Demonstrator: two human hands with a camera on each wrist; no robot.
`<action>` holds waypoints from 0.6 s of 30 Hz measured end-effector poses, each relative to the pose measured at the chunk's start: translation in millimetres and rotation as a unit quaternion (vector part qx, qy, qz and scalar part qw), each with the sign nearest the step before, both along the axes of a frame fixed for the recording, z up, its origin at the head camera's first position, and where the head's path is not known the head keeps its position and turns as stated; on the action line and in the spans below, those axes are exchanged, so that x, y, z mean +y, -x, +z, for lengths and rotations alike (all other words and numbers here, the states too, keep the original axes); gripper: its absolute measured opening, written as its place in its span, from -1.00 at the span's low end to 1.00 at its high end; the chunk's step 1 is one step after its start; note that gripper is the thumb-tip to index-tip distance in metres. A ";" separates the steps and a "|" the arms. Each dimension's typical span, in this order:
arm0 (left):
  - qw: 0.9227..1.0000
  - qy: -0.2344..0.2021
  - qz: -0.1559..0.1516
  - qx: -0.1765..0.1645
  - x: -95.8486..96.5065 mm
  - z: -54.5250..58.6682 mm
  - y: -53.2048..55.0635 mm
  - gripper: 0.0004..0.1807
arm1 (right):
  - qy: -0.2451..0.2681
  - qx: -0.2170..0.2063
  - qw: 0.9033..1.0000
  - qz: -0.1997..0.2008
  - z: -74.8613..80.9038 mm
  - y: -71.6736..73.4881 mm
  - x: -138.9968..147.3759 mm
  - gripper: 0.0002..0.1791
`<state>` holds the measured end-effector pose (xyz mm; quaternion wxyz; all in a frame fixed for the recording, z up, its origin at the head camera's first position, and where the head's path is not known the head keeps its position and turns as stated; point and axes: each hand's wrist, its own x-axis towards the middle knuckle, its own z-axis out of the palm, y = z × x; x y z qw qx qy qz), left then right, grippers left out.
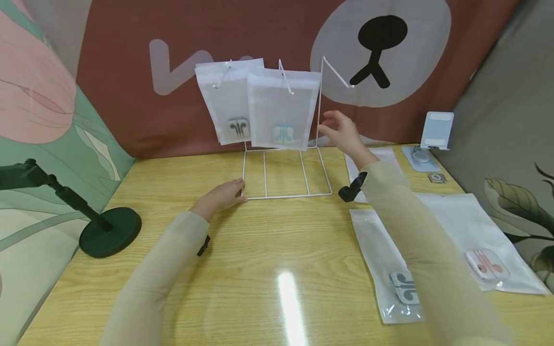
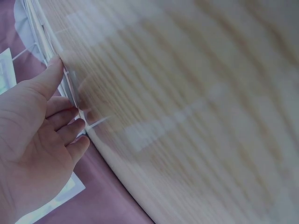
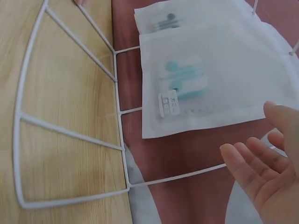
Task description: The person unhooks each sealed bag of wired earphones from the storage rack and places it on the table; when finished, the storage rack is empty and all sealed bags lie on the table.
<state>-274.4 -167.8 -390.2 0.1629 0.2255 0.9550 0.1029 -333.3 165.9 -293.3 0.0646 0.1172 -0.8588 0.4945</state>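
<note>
A white wire display rack (image 1: 285, 196) stands at the back of the table. My left hand (image 1: 220, 197) holds the front left corner of its base, thumb and fingers on either side of the wire. Two frosted bags hang from the rack's hooks: a left bag (image 1: 225, 103) with dark-marked earphones inside, and a right bag (image 1: 283, 105) with teal ones. A third hook (image 1: 337, 73) juts out at the upper right. Just beside the right upright is my right hand (image 1: 344, 137), its fingers loosely bent and holding nothing. In the right wrist view the upright passes behind its fingertips.
Right of the rack lie more bags, one with grey earphones (image 1: 404, 287) and one with pink earphones (image 1: 486, 263). Behind them are a folding stand (image 1: 436, 130) and a small square device (image 1: 437, 178). A dark green round-based stand (image 1: 110, 232) is at left.
</note>
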 end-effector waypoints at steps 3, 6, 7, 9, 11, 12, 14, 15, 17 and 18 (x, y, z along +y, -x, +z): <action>1.000 -0.001 0.002 -0.005 0.6 0.5 -1.3 -0.27 | 0.028 0.003 1.000 -0.002 0.5 5.1 -6.5 -0.48; 1.000 0.000 0.003 -0.005 0.1 0.5 -1.0 -0.27 | 0.057 -0.012 0.998 -0.002 4.4 10.7 -13.2 -0.46; 1.000 0.002 0.001 -0.004 -0.1 0.4 -1.0 -0.27 | 0.063 -0.017 0.998 -0.002 5.7 12.7 -15.3 -0.45; 1.000 0.003 -0.001 -0.002 -0.2 0.3 -0.9 -0.27 | 0.067 -0.031 0.997 -0.009 8.1 16.3 -19.5 -0.42; 1.000 0.004 -0.003 0.000 -0.1 0.4 -0.8 -0.28 | 0.062 -0.037 0.997 -0.021 10.1 19.3 -23.8 -0.41; 1.000 0.005 -0.002 -0.001 0.1 0.5 -0.8 -0.28 | 0.056 -0.039 0.997 -0.031 11.0 20.3 -26.1 -0.42; 1.000 0.005 -0.001 -0.002 0.6 0.8 -0.7 -0.28 | 0.042 -0.040 0.997 -0.057 12.5 21.8 -30.5 -0.49; 1.000 0.004 -0.002 -0.003 0.8 0.9 -0.7 -0.28 | 0.038 -0.037 0.996 -0.069 13.1 22.2 -32.7 -0.54; 1.000 0.005 -0.001 -0.004 1.0 1.0 -0.9 -0.28 | 0.036 -0.026 0.995 -0.087 13.9 21.8 -37.3 -0.66; 1.000 0.006 -0.001 -0.003 1.1 1.1 -0.9 -0.28 | 0.036 -0.019 0.995 -0.091 14.1 21.6 -39.3 -0.70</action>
